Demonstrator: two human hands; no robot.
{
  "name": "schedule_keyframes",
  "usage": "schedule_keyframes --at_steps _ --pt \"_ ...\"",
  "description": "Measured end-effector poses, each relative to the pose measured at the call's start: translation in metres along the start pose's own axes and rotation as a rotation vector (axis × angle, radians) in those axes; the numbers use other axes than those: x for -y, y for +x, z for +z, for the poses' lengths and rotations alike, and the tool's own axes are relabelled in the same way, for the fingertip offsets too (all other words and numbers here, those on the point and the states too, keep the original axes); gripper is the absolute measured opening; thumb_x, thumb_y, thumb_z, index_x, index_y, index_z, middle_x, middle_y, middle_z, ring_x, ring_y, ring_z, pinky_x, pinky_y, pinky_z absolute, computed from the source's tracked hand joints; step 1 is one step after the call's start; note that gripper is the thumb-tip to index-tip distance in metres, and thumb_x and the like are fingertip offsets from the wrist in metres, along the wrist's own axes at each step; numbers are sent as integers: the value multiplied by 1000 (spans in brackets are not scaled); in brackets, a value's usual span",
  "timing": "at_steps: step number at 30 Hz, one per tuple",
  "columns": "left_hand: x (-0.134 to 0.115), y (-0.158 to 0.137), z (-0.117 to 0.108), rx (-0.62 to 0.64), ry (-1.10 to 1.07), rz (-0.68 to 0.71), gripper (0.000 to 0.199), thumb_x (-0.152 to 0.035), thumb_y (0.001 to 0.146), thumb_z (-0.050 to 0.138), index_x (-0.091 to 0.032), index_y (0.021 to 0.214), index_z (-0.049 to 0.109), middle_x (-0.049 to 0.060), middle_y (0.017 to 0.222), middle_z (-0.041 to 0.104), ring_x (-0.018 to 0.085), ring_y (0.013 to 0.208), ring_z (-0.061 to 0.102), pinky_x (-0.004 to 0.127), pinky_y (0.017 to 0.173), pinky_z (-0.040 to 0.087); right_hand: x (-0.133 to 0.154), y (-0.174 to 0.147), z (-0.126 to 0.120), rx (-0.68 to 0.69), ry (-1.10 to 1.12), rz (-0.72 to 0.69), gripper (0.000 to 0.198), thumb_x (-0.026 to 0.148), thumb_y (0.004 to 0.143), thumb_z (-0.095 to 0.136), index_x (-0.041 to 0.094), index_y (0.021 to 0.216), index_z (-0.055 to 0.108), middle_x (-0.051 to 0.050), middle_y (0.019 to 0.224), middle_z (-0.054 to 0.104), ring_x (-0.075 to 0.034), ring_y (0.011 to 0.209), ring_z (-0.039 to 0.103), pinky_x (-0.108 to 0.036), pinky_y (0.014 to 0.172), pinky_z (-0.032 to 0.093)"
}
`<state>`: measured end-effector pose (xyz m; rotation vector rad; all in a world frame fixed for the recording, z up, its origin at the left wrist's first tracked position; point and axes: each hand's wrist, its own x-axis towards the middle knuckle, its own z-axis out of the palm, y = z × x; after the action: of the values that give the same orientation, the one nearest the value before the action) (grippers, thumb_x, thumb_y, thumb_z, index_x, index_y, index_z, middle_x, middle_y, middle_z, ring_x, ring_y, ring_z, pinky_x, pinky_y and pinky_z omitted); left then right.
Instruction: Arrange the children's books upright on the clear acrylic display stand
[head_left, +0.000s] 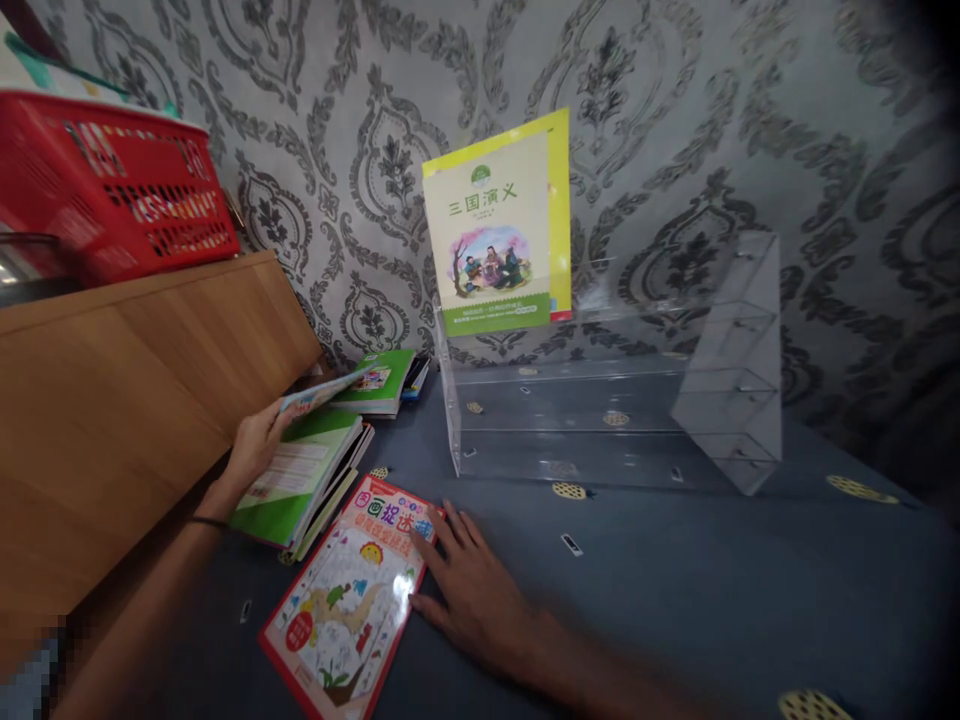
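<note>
My left hand (pixel 256 445) is closed on the near end of a thin book (pixel 324 391), tilted above a stack of books. Beneath it lies a green-and-white book (pixel 304 475) on top of that stack. My right hand (pixel 480 590) rests with fingers apart at the right edge of a red-bordered picture book (pixel 352 590), which lies flat on the table. Behind my hands stands a clear acrylic tiered rack (pixel 562 400). In its back tier, at the left, a pale book with a green lower band (pixel 491 230) stands in front of a yellow book (pixel 559 220).
A second pile, topped by a green book (pixel 386 378), sits near the patterned wall (pixel 390 150). Left of the books rises a wooden cabinet (pixel 150 370) carrying a red plastic basket (pixel 127 190). A dark blue-grey cloth (pixel 675 600) with yellow prints covers the table.
</note>
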<state>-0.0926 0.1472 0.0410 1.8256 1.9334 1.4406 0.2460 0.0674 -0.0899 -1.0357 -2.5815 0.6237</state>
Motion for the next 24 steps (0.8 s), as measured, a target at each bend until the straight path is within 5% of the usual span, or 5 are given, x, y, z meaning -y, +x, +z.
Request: schedule_keyframes --at_steps 8,13,16,20,24 --pt "25 -65 -62 319 49 -208 35 -30 58 86 -36 93 80 2 107 79 32 104 71 30 89 55 6 3 -8 62 -20 45 71 44 92 67 14 152 44 -23 161 30 -44 151 18 -62 121 23" --pt "24 -37 -74 603 4 -400 55 -14 41 92 -31 92 80 10 113 76 36 108 70 36 87 58 4 3 -7 51 -39 25 71 46 93 64 16 154 41 -21 162 29 -43 151 19 -62 121 23" --pt "16 11 -39 578 -136 -462 35 -16 48 89 -25 81 79 10 89 79 33 85 73 35 69 59 0 2 -1 20 -5 15 72 48 93 64 18 154 41 -20 163 28 -43 151 18 -62 121 23" --pt "15 77 43 305 -55 -207 20 -32 58 86 -22 69 72 8 82 77 29 89 71 28 70 56 -2 1 2 25 16 17 73 49 92 65 19 154 41 -20 163 28 -44 151 17 -62 121 22" --pt "30 111 106 216 63 -224 40 -52 68 78 -23 51 55 10 58 65 32 86 71 29 71 52 -6 2 4 20 23 8 74 50 91 65 21 155 40 -20 163 26 -46 150 17 -65 120 24"
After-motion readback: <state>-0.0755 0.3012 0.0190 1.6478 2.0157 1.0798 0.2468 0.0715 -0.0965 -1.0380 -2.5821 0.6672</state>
